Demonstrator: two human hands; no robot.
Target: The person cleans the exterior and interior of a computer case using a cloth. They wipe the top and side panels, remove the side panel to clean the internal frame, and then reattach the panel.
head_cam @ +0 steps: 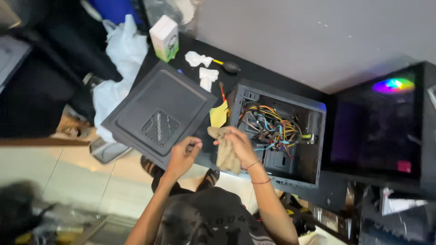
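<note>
A black desk (254, 75) runs from the upper middle of the frame down toward the right. On it lie 1 open PC case (278, 132) at centre, 1 yellow cloth (219, 115) just left of it, 2 white tissues (203, 68) above that, 1 dust blower (228, 66) beside them, and 1 white-and-green box (164, 38) at the upper left. A second case with a rainbow fan (383, 122) stands at the right.
</note>
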